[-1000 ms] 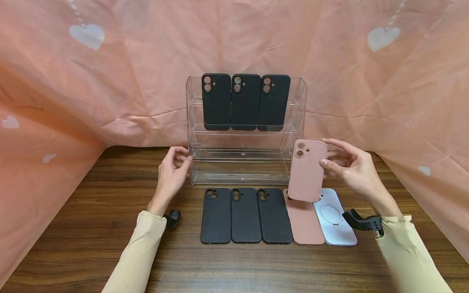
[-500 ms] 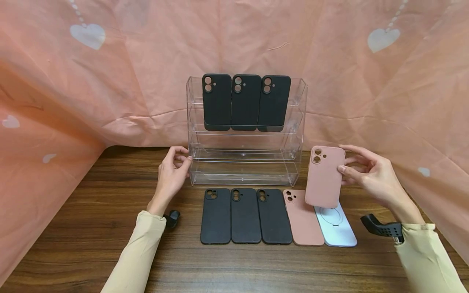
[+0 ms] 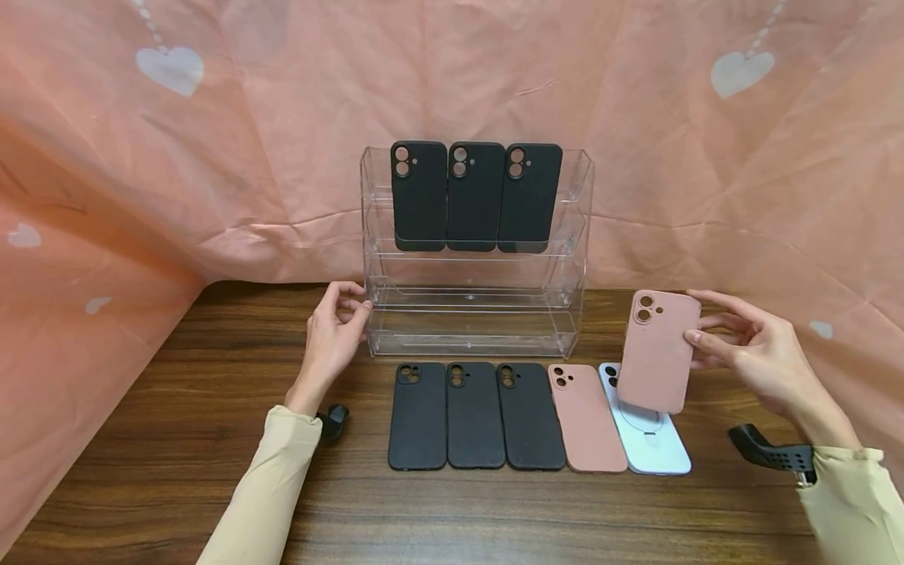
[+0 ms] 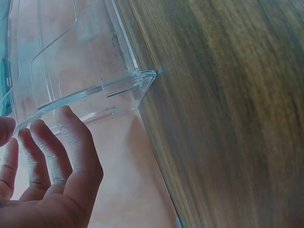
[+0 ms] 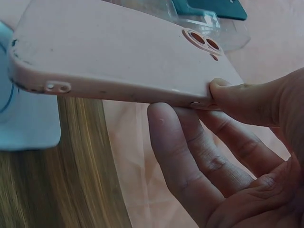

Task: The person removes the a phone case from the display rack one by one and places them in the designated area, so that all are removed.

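My right hand pinches a pink phone case by its right edge, thumb on the back face and fingers behind. It is held tilted above a light blue phone case with a ring outline, hiding part of it. Scuffs mark one corner of the held case in the right wrist view. My left hand grips the left side edge of a clear tiered display rack between thumb and fingers. Close up, my left fingers bend at the rack's rim. Black phone cases stand in the rack's upper tier.
Flat in front of the rack lie black phone cases and another pink phone case, in a row with the light blue one. Wooden tabletop extends around them. Pink cloth with white hearts hangs behind and at both sides.
My right hand has carried the pink case rightward and slightly toward me, from over the lying pink case to over the light blue one. My left hand has stayed at the rack.
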Demonstrator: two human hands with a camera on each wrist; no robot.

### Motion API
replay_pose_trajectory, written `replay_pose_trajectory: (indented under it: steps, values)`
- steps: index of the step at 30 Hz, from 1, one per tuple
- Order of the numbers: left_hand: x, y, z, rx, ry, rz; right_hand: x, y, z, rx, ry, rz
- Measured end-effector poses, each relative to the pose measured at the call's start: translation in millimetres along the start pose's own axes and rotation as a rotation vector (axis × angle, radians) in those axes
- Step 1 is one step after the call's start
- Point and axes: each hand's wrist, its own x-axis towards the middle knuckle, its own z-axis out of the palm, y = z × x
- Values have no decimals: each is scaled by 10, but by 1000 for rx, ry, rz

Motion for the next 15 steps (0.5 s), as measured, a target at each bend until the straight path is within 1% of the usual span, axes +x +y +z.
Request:
replay_pose_trajectory:
  steps: [3,5,10,15]
  values:
    - [5,0,-4,2,0,5,-23,27,-80,54,-40,-9]
    - [10,-3,-4,2,-1,7,-37,46,-126,71,-59,-15]
    - [17,-12,-2,-3,1,3,-70,88,-215,55,-79,-16]
    - [20,-21,9,0,3,-3,-105,116,-314,33,-102,5]
